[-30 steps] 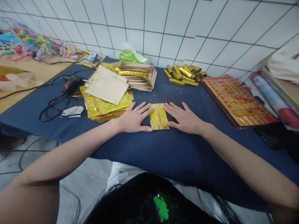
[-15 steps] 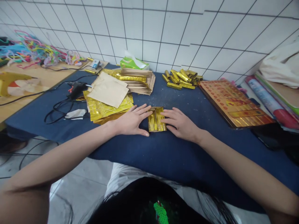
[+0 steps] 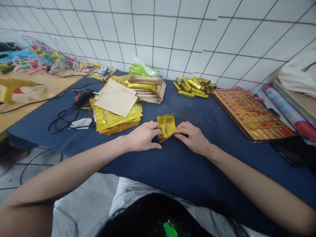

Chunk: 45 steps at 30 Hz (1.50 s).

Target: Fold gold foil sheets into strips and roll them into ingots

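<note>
A small sheet of folded gold foil paper [image 3: 167, 125] lies on the blue cloth in front of me, with a crease or seam down its middle. My right hand [image 3: 192, 136] pinches its lower right corner, which is lifted a little. At the left edge, the curled fingers of my left hand [image 3: 143, 135] hold the paper, while the thumb rests on the cloth below. Left of my hands lies a pile of gold foil sheets [image 3: 118, 123], topped by a plain beige sheet [image 3: 116, 98].
Behind are a paper stack [image 3: 150, 93], a green tissue pack [image 3: 142, 70] and several gold rolls [image 3: 194, 87]. A black glue gun [image 3: 84, 96] with its cord lies left, a yellow glue gun [image 3: 12, 89] beyond. An orange-gold printed pack [image 3: 254, 113] is at right.
My left fingers have gone from flat to curled at the paper's left edge. My right hand has closed on the lower right corner and raised it. The view has shifted slightly.
</note>
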Tool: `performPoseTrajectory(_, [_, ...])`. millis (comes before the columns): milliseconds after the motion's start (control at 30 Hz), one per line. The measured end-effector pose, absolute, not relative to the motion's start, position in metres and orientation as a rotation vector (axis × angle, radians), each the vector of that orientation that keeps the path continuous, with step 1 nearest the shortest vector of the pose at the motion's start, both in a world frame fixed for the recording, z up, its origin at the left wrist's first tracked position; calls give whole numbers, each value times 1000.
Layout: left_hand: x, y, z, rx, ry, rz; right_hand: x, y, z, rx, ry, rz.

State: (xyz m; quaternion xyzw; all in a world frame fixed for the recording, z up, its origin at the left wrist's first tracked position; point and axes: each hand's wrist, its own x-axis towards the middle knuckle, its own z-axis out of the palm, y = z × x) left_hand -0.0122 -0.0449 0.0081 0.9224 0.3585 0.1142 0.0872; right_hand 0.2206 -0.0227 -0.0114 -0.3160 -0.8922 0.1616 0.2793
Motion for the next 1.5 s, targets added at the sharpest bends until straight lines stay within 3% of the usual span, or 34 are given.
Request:
performPoseTrajectory(433, [2, -39, 2, 2448, 1210, 546, 216, -22, -7, -1105, -2356, 559])
performPoseTrajectory(867, [13, -29, 17, 2300, 1568, 46, 212, -22, 4, -1346, -2541, 418])
performPoseTrajectory(1500, [22, -31, 24, 2403, 1707, -89, 202, -28, 5, -1640, -2604, 127])
